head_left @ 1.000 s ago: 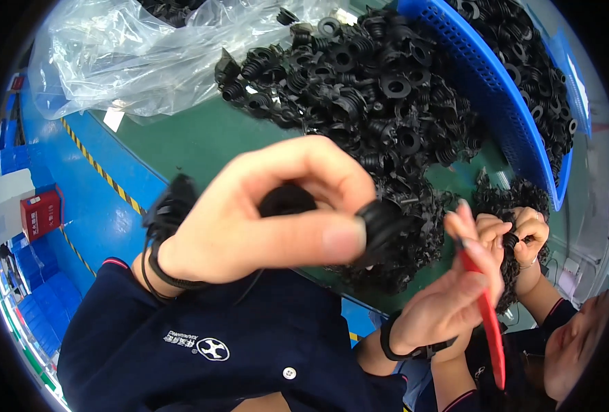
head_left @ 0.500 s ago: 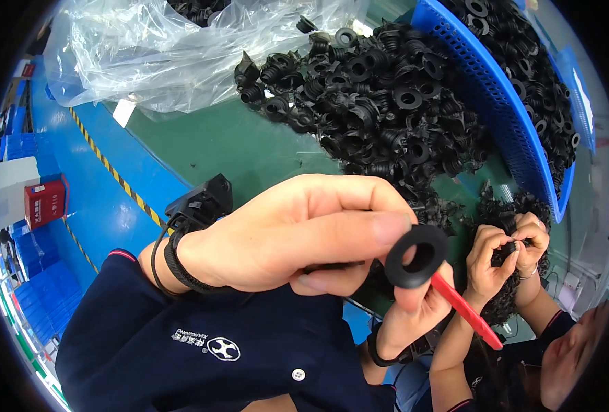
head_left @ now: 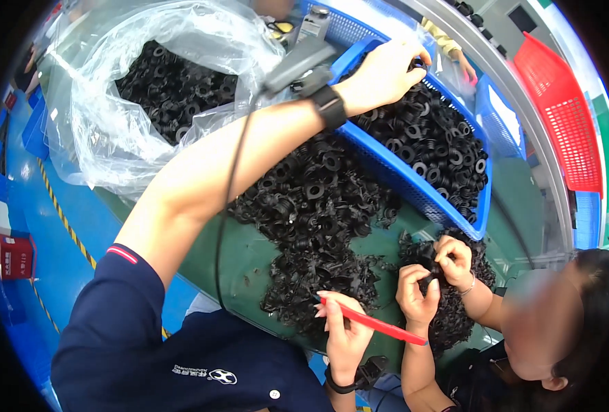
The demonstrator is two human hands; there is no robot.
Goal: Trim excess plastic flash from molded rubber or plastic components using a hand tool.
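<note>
My left hand [head_left: 384, 74] is stretched out over the far left end of a blue perforated basket [head_left: 414, 192]. Its curled fingers hold a small black rubber ring-like part [head_left: 417, 64]. The basket is filled with similar black ribbed rubber parts [head_left: 421, 130]. Nearer to me, my right hand [head_left: 347, 336] is closed around a slim red-handled tool [head_left: 380, 323], whose dark tip points left; its exact kind is unclear. Beneath that tip lies a heap of black trimmings [head_left: 321, 285]. A larger pile of untidy black rubber parts [head_left: 311, 192] covers the green table beyond it.
A large clear plastic bag [head_left: 91, 137] of black parts stands at the far left. On my right, a co-worker's hands [head_left: 421, 295] handle a black part over another dark heap. A red basket [head_left: 565, 117] is at the far right. A black cable [head_left: 225, 226] crosses beside my left arm.
My left hand has moved away from my chest, carrying the black ring-like part over the blue basket. The red tool has moved away from the part with my right hand. The view has shifted.
</note>
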